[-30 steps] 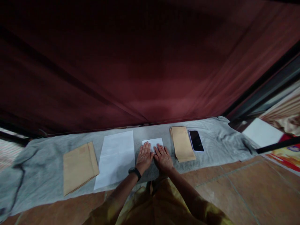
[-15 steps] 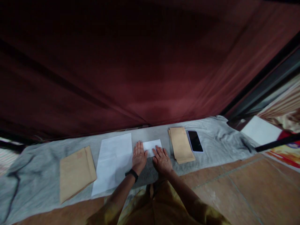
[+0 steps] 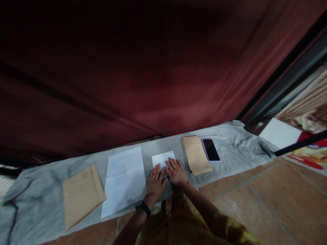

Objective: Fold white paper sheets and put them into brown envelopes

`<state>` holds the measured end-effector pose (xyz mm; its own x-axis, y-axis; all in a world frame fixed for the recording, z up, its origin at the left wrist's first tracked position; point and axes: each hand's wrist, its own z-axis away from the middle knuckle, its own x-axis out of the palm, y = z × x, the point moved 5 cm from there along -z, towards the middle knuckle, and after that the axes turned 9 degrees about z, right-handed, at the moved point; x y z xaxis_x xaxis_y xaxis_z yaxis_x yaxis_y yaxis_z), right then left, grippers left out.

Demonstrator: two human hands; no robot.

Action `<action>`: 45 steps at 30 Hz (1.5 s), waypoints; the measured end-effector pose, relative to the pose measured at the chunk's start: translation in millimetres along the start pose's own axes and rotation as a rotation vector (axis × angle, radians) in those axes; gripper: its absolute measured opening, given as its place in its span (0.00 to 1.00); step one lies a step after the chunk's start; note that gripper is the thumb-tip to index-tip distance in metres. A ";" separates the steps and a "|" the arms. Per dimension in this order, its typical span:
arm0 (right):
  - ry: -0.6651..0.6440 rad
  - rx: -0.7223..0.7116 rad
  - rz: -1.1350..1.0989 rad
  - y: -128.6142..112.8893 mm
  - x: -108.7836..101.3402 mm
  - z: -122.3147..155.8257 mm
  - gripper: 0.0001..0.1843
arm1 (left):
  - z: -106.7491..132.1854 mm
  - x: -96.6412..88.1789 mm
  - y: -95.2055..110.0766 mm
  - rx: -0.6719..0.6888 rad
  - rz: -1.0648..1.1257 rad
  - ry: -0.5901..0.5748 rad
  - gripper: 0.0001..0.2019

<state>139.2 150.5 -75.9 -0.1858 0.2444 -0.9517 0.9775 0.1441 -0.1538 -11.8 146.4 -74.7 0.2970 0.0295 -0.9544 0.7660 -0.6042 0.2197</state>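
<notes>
A small folded white paper [image 3: 162,158] lies flat on the grey cloth in front of me. My left hand [image 3: 155,183], with a dark band at the wrist, rests on its near left edge, fingers stretched out. Over its near right part lies my right hand [image 3: 176,172], flat with the fingers slightly spread. The two hands are close together, and they hide the paper's near edge. Left of them is a larger sheet of white paper [image 3: 124,180]. To the right lies a stack of small brown envelopes [image 3: 197,154].
A phone [image 3: 211,149] with a dark screen lies right of the small envelopes. Larger brown envelopes [image 3: 82,195] are at the left. The grey cloth [image 3: 237,146] covers a long narrow surface before a dark red curtain [image 3: 163,85]. Tiled floor [image 3: 255,200] shows nearer me.
My left hand has slid from the left side of the small paper to its near edge, closer to my right hand. My right hand stays on the paper. The view has shifted slightly.
</notes>
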 end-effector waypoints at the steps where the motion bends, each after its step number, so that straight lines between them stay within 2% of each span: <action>1: -0.002 0.013 0.001 1.9 0.7 -3.2 0.24 | -0.6 -0.9 0.6 0.002 -0.001 0.001 0.29; 10: -0.007 0.083 0.038 19.4 6.0 -30.2 0.26 | -0.7 -4.9 3.5 0.009 0.011 0.011 0.29; 16: -0.010 0.119 0.054 22.9 -0.6 -43.6 0.27 | 0.3 -7.1 4.7 0.007 0.039 0.027 0.29; 19: 0.010 0.120 0.036 12.4 -5.1 -42.6 0.28 | 0.6 -4.3 3.8 0.009 0.041 0.031 0.29; 24: -0.021 -0.095 -0.026 -22.4 0.7 -24.3 0.25 | 1.1 4.7 0.7 0.014 0.022 0.001 0.28; 26: -0.036 -0.117 -0.027 -27.0 5.0 -17.6 0.24 | 1.1 6.0 0.3 0.013 0.012 -0.005 0.28; 38: 0.024 0.011 0.083 13.4 3.5 -2.4 0.28 | 5.9 6.1 -1.5 -0.036 0.040 0.059 0.33; 45: 0.009 0.026 0.104 17.7 3.7 -0.1 0.30 | 24.6 4.0 -7.2 -0.098 0.035 0.118 0.36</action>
<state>155.8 154.1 -82.2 -0.0838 0.2654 -0.9605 0.9938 0.0925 -0.0611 -30.1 131.3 -85.0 0.3851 0.1071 -0.9167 0.8043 -0.5261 0.2764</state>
